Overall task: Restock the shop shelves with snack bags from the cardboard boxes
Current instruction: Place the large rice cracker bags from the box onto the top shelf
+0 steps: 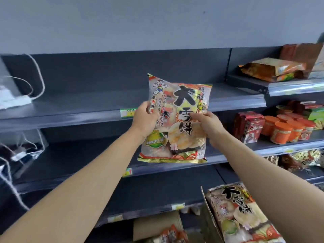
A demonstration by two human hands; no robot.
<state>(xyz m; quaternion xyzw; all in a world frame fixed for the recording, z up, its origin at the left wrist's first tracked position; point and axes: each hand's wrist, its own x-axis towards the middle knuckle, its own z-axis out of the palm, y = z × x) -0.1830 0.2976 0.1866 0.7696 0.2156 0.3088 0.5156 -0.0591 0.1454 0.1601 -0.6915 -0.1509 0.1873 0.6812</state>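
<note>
I hold a large clear rice-cracker bag (182, 109) with black characters and a cartoon boy upright in front of the dark shelves. My left hand (144, 119) grips its left edge, thumb over the front. My right hand (209, 126) grips the right side, fingers on the front. The bag hangs level with the bare upper shelf (87, 104) and covers part of the bare middle shelf (84, 160). A cardboard box (208, 213) at the lower right holds another bag of the same kind (238, 213). A second box (156, 225) with snack bags sits at the bottom centre.
Right-hand shelves hold orange-lidded tubs (287, 130), red packs (249, 126) and flat orange bags (273, 69). Clear bags with white cords (21, 95) hang at the left. Price labels (128, 112) sit on the shelf edges. A grey wall (140, 21) rises above.
</note>
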